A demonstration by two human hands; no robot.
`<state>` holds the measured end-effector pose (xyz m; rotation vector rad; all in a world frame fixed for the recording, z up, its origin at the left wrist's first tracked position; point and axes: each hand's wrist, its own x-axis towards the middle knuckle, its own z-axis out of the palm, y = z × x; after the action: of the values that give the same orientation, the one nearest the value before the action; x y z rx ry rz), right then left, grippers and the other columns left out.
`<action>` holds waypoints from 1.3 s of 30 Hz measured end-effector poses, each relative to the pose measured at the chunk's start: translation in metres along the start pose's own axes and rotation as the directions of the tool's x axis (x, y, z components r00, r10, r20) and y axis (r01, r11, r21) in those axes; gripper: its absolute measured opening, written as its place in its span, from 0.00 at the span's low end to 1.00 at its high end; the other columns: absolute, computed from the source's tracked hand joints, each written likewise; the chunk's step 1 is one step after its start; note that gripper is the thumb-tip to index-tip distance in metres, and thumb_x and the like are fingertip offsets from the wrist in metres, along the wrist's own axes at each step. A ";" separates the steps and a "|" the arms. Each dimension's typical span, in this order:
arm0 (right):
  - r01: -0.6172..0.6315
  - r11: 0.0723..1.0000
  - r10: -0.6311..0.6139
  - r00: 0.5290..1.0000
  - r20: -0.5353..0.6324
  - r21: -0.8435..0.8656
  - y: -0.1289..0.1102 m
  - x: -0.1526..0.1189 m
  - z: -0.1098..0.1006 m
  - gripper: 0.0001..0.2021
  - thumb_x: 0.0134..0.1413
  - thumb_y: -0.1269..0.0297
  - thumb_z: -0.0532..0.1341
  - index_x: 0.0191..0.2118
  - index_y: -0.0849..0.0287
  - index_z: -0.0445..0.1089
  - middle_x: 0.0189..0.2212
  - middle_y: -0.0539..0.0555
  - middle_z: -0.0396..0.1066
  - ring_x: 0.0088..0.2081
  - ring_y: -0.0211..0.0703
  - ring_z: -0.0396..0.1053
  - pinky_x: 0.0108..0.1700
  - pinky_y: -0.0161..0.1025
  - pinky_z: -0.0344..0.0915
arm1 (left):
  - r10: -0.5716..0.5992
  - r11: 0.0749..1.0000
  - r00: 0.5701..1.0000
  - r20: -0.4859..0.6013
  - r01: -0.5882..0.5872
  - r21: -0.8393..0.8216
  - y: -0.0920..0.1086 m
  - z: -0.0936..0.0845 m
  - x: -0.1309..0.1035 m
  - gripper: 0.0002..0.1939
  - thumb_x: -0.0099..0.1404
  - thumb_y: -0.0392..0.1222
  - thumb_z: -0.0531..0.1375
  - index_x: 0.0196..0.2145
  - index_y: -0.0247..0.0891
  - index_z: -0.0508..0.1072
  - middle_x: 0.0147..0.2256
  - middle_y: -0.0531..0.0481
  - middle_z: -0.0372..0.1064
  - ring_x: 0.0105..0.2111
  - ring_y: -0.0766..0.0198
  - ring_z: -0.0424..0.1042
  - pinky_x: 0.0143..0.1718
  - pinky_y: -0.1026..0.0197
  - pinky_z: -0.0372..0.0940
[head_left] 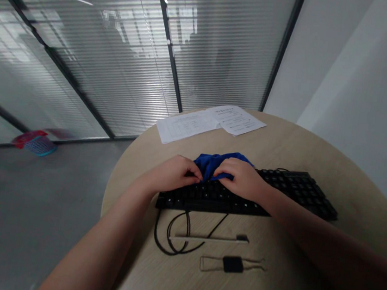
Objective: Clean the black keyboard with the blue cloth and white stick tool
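Note:
A black keyboard (293, 189) lies across the round wooden table. Over its back-left keys is a bunched blue cloth (212, 160). My left hand (178, 173) pinches the cloth's left edge between thumb and fingers, just above the keys. On the cloth's right side, my right hand (242, 176) is closed on it, its wrist over the keyboard. The keys beneath the cloth are hidden. In front of the keyboard, a thin light stick with a dark brush-like tip (243, 239) crosses a looped black cable (156, 234). Nearer still lies a wire tool with a black middle (233, 264).
Printed papers (189, 125) lie at the back of the table (319, 145). A red and blue basket (42, 143) stands on the floor at left. Glass panels with blinds rise behind the table, and a white wall is at right.

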<state>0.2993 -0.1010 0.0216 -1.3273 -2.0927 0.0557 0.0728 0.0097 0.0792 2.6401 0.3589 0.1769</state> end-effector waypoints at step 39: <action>0.090 0.988 -0.073 0.989 0.128 -0.129 -0.012 0.003 -0.002 0.14 0.67 0.60 0.56 0.40 0.54 0.80 0.36 0.55 0.67 0.41 0.40 0.63 0.44 0.39 0.58 | -0.023 0.983 1.000 -0.007 0.024 0.180 0.006 0.012 0.003 0.11 0.62 0.35 0.58 0.35 0.45 0.81 0.35 0.51 0.78 0.35 0.60 0.74 0.39 0.60 0.64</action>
<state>0.2902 -0.1049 0.0283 -1.3446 -2.2879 -0.0399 0.0789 0.0007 0.0719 2.8120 0.4260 0.1499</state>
